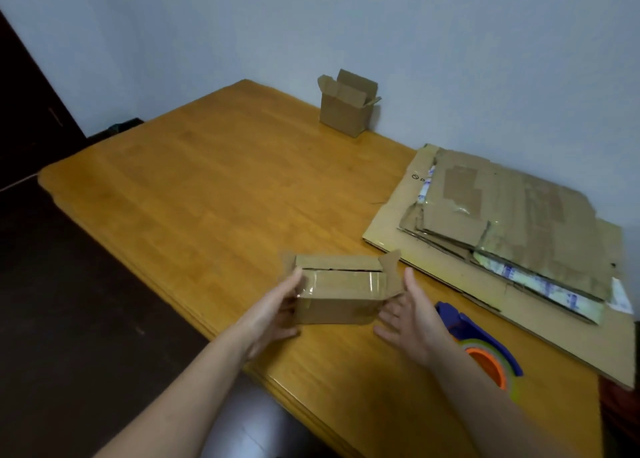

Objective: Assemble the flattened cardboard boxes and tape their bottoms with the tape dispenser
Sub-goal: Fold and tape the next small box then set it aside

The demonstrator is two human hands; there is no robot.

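A small brown cardboard box [341, 289] sits near the table's front edge, its long flaps folded shut on top with clear tape showing across them and a side flap sticking out at the right. My left hand [277, 313] grips its left end, thumb on top. My right hand [412, 319] is spread with straight fingers just off the box's right end, next to the loose flap. The blue and orange tape dispenser [485, 348] lies on the table right behind my right wrist.
An assembled small box [346, 105] with open top flaps stands at the table's far edge by the wall. A stack of flattened cardboard boxes [512, 229] covers the right side of the wooden table [207, 194]. Dark floor lies to the left.
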